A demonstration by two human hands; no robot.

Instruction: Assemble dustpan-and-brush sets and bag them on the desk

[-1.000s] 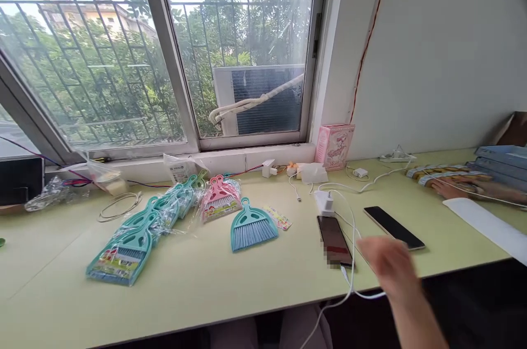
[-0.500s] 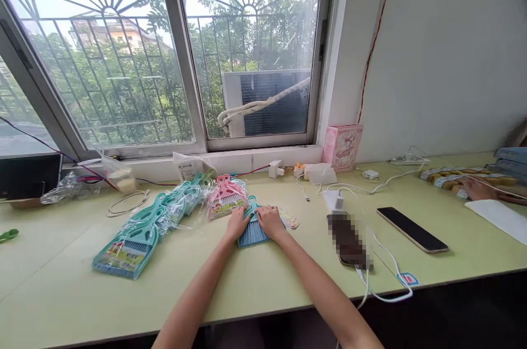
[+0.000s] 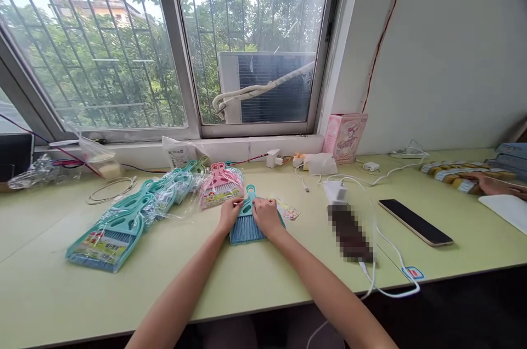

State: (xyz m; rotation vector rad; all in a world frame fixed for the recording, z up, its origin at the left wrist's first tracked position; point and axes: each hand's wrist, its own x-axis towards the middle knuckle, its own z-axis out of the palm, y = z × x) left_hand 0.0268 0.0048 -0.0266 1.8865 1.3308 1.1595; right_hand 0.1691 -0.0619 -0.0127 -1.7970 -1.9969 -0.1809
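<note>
A small teal brush (image 3: 246, 224) with blue bristles lies on the pale green table (image 3: 255, 277) in front of me. My left hand (image 3: 229, 214) grips its left side and my right hand (image 3: 267, 217) grips its right side, fingers curled onto it. To the left lies a row of packaged teal brush sets (image 3: 123, 221), with a pink set (image 3: 219, 192) just behind my left hand. A small printed card (image 3: 287, 209) lies right of the brush.
Two phones (image 3: 349, 232) (image 3: 415, 221) lie at the right, with a white charger (image 3: 336, 192) and its cable. A pink box (image 3: 345, 137) stands by the wall. Another person's hand (image 3: 496, 186) rests on packets at the far right. Plastic bags (image 3: 37, 172) sit along the window sill.
One second ago only my right hand hovered near the phones. Both hands came to the teal brush, and since then they have shifted slightly along its sides.
</note>
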